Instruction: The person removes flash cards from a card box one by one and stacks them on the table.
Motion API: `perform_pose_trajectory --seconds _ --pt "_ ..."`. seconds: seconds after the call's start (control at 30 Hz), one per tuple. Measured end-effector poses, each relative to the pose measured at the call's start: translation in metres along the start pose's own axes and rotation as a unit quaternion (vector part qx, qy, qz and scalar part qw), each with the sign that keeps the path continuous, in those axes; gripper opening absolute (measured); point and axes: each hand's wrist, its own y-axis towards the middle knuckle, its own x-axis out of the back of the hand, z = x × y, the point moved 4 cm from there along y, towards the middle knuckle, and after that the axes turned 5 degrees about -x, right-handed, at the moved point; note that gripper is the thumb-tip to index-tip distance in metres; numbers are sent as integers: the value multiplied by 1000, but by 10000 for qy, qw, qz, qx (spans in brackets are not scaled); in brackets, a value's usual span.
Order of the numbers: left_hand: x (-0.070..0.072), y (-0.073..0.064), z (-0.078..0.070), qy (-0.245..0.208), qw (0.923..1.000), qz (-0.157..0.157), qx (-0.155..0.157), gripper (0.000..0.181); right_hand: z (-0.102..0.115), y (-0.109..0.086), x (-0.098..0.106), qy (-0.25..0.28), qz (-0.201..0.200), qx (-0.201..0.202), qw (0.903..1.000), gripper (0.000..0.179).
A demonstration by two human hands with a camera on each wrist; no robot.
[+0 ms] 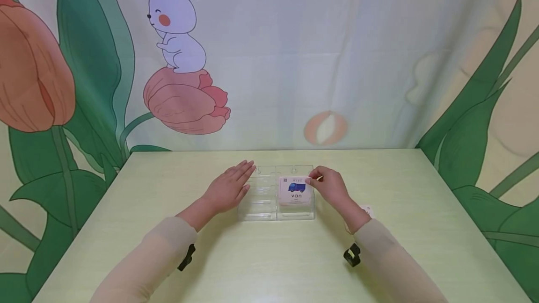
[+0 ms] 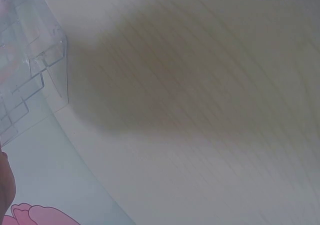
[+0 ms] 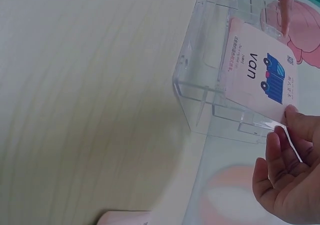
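"What has the right hand [image 1: 332,187] got there?"

"A card with a blue van [image 1: 296,195]. The grip is drawn down to a pinch at the card's top right corner, thumb on the face and fingers behind."

"And where's the card sitting?"

"Picture side up, in the right half of that clear plastic holder [image 1: 258,217]. I can't tell whether it lies flat on the bottom; from the right wrist it looks tilted."

"The left hand [image 1: 226,188]?"

"Its grip is spread flat, fingers straight and close together, nothing held. It's at the left edge of the holder; how firmly it touches, I can't tell."

"So the holder's near the back of the bench [image 1: 273,265]?"

"Yes, near the far edge, roughly midway between the two far corners. There's a pale pink piece [image 1: 367,210] too, on the right-hand side of the bench, partly hidden by the right forearm."

"Black gadgets below both beige sleeves [image 1: 139,256]."

"And past the far edge, the printed cloth [image 1: 269,60], with a white rabbit [image 1: 185,50] perched on a pink tulip [image 1: 181,102]."
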Motion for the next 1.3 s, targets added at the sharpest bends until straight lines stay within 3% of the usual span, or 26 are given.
perform_pose_trajectory --seconds 0.57,1.3 --pt "2 0 -2 42 10000 -15 -1 59 4 0 1 45 -228 160 9996 12" --pt "0 0 -1 85 10000 45 14 60 5 1 1 -223 -179 240 9993 13"
